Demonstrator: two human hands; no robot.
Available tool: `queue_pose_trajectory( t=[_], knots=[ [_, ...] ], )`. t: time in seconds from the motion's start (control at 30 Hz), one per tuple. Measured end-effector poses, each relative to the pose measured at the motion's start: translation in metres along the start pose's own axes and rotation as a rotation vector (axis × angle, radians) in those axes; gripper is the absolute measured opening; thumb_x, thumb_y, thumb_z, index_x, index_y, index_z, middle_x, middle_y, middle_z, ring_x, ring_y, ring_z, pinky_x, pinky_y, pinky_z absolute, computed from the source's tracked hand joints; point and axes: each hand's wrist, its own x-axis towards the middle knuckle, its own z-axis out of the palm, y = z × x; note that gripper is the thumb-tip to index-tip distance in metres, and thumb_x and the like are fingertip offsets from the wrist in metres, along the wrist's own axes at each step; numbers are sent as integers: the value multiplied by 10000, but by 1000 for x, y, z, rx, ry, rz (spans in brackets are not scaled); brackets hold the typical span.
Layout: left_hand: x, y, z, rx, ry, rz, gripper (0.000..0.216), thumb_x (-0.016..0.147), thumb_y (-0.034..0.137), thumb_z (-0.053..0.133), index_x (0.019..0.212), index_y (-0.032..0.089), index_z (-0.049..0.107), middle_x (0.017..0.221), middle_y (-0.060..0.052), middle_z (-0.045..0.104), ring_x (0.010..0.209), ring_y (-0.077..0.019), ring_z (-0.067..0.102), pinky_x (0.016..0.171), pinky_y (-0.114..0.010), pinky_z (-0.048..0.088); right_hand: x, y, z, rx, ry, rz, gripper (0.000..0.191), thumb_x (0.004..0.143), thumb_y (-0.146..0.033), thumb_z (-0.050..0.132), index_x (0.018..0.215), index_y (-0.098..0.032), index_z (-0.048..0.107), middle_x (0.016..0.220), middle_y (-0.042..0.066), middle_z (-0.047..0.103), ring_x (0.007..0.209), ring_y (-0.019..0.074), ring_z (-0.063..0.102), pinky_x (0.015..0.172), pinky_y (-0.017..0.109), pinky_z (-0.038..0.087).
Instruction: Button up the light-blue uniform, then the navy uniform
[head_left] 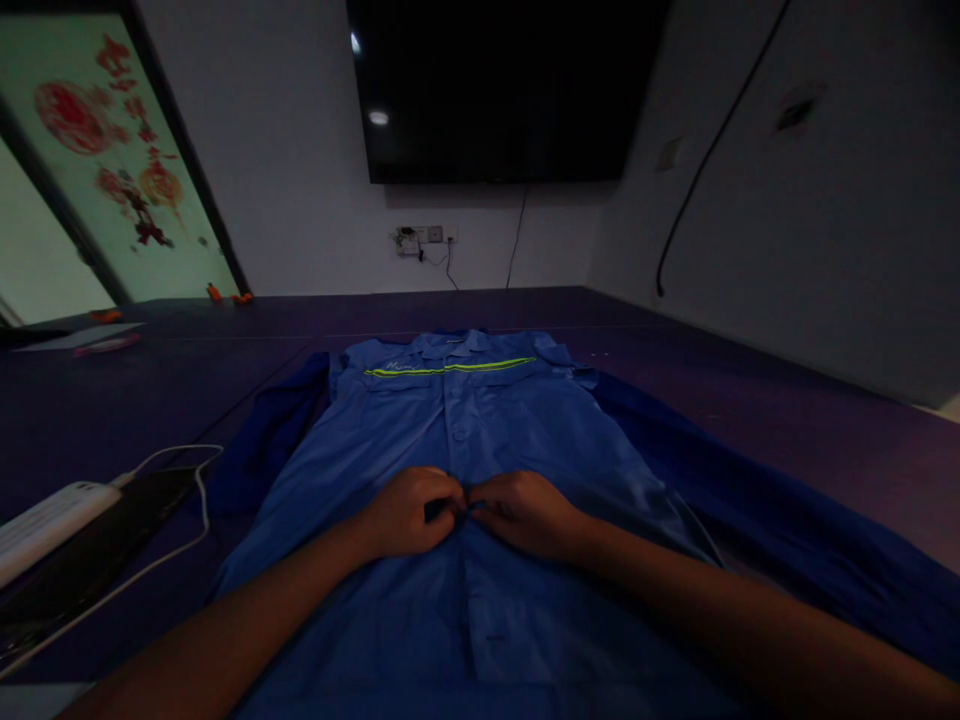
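Blue shirt (495,590) flat on purple surface (720,385), front up, collar (450,346) pointing toward wall (300,200), long axis running away from person. Left hand (416,512), right hand (529,512): fingers pinching front placket, tips close together.
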Motion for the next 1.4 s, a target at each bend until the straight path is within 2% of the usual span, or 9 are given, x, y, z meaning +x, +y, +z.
queue_pose_trajectory(
  t=[0.47,0.8,1.23,1.4],
  knots=[
    [1,1,-2,-33,-27,-17,176,684,69,459,730,157,605,714,-13,648,684,-113,584,676,-223,447,1,0,0,17,-5,41,208,783,-233,522,955,-235,639,696,-17,632,595,98,546,525,191,318],
    [3,-2,-2,-91,-47,-40,180,683,57,461,709,142,618,699,-13,648,667,-106,587,654,-208,442,1,1,1,25,7,34,184,782,-220,519,906,-223,655,689,-14,631,588,92,543,532,188,325],
    [3,0,1,-26,-43,31,179,679,64,457,732,153,602,699,-13,640,664,-109,573,651,-209,433,4,1,3,24,18,81,169,764,-200,513,868,-217,645,674,-18,619,580,93,538,512,185,299],
    [2,0,2,-9,-29,39,173,685,68,454,738,145,599,692,-14,631,650,-107,566,637,-208,429,6,2,8,-7,46,63,139,759,-183,506,783,-194,643,634,-17,612,548,89,523,501,190,278]
  ],
)
